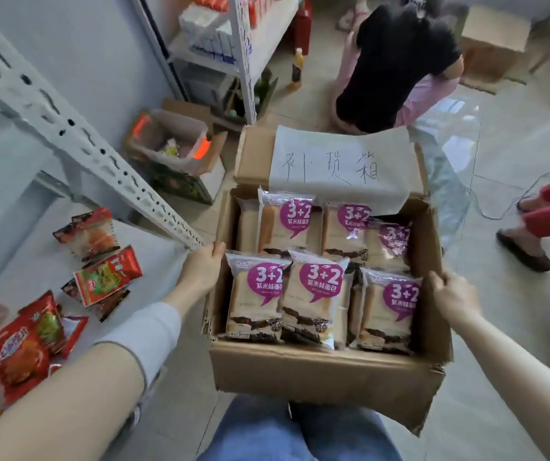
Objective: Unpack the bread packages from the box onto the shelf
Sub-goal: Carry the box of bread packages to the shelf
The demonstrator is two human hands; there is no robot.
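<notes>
One cardboard box (pixel 316 371) fills the center of the frame, open at the top. At the lower left is the white shelf (pixel 34 261), with red snack packets (pixel 107 281) on it. Several bread packages (pixel 313 301) stand upright inside the box. The left hand (pixel 200 271) grips the box's left wall and the right hand (pixel 455 294) grips its right wall.

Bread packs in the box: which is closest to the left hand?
The front-row left pack, its top corner beside the left hand gripping the box wall; the others sit further right or behind.
</notes>
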